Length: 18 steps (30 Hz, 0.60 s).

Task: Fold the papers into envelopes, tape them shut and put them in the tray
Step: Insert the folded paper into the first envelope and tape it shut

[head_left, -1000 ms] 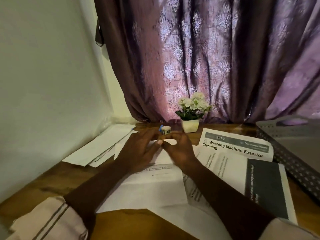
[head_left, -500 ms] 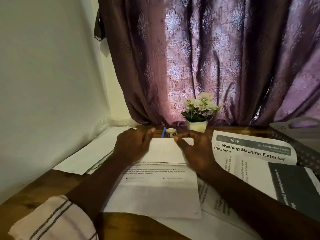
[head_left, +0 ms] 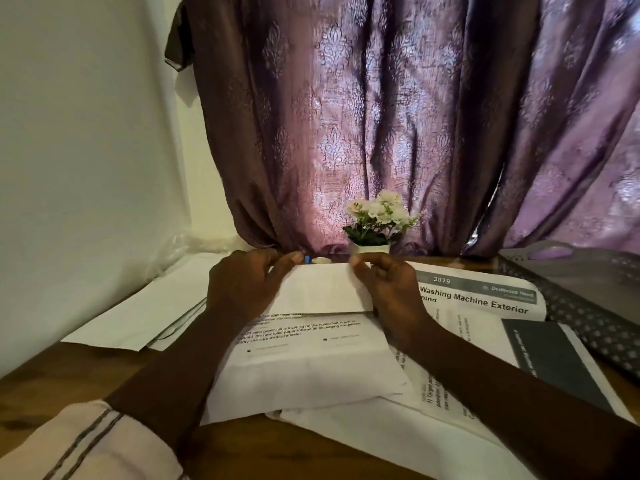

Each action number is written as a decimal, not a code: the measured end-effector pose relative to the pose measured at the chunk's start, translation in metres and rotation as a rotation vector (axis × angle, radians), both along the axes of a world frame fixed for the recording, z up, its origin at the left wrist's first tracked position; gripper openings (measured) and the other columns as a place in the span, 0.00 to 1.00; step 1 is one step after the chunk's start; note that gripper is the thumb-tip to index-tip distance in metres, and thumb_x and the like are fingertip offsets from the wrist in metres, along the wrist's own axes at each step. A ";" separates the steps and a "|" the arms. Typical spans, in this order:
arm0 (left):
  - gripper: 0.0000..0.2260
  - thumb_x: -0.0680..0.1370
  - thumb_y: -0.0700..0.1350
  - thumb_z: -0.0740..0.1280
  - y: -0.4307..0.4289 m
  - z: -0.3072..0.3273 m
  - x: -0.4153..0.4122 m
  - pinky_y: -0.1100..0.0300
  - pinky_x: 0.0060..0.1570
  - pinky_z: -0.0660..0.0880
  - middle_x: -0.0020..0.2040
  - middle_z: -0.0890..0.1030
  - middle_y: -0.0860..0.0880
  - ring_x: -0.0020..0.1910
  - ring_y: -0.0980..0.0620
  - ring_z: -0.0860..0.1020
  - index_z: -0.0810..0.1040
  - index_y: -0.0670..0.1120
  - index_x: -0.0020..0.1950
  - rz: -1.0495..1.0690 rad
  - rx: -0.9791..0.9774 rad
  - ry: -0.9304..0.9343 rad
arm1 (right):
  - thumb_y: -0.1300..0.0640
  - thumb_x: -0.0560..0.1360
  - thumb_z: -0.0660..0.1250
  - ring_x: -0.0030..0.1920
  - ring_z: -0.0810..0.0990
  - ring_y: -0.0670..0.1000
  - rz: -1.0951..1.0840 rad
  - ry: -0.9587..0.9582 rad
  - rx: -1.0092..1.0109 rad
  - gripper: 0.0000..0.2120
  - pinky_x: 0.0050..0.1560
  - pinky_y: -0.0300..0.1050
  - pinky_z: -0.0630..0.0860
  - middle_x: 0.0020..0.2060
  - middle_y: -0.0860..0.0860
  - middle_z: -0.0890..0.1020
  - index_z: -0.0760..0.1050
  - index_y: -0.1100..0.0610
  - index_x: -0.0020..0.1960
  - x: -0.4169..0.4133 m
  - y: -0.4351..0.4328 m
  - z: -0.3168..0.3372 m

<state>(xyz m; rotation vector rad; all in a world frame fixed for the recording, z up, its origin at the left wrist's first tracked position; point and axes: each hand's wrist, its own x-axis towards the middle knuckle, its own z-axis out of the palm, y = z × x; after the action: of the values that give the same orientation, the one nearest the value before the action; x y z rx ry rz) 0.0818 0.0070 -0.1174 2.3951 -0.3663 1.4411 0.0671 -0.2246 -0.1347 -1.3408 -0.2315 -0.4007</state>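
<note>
A white printed sheet (head_left: 311, 355) lies on the wooden table in front of me, its far part folded over toward me as a blank flap (head_left: 323, 289). My left hand (head_left: 242, 285) pinches the flap's far left corner and my right hand (head_left: 388, 285) pinches its far right corner. A small tape roll (head_left: 321, 260) with a blue piece beside it sits just behind the flap. The grey perforated tray (head_left: 571, 306) stands at the right edge; I cannot see anything inside it.
A "Washing Machine Exterior" sheet (head_left: 485, 306) and more papers lie to the right and under the folded sheet. White sheets (head_left: 149, 313) are stacked at the left by the wall. A small potted white flower (head_left: 375, 226) stands at the back before the purple curtain.
My hands have spread apart from the middle to the flap's two far corners, and the far part of the sheet now lies folded toward me.
</note>
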 end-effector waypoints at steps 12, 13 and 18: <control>0.10 0.74 0.48 0.76 -0.020 0.020 -0.021 0.57 0.44 0.72 0.46 0.85 0.48 0.43 0.44 0.82 0.81 0.47 0.51 -0.254 0.314 -0.009 | 0.50 0.80 0.69 0.48 0.86 0.54 -0.012 -0.066 0.113 0.08 0.48 0.51 0.83 0.46 0.53 0.88 0.84 0.53 0.52 -0.010 0.002 0.014; 0.08 0.74 0.47 0.76 -0.021 0.020 -0.023 0.60 0.42 0.70 0.44 0.84 0.48 0.41 0.45 0.82 0.81 0.46 0.49 -0.226 0.318 -0.057 | 0.46 0.81 0.67 0.45 0.87 0.53 0.043 0.028 0.202 0.14 0.44 0.49 0.83 0.44 0.53 0.87 0.83 0.56 0.54 -0.012 0.003 0.018; 0.11 0.68 0.43 0.79 -0.024 0.022 -0.032 0.62 0.40 0.66 0.43 0.83 0.47 0.40 0.45 0.81 0.80 0.46 0.45 -0.169 0.343 -0.065 | 0.48 0.82 0.66 0.58 0.84 0.63 0.180 0.331 0.240 0.20 0.59 0.61 0.81 0.58 0.61 0.84 0.73 0.57 0.70 -0.016 0.000 0.021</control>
<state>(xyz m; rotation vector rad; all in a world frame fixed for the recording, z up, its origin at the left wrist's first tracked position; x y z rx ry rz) 0.0496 -0.0175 -0.0951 2.5022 -0.8739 1.4803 0.0510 -0.2242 -0.1138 -1.1191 -0.0257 -0.0487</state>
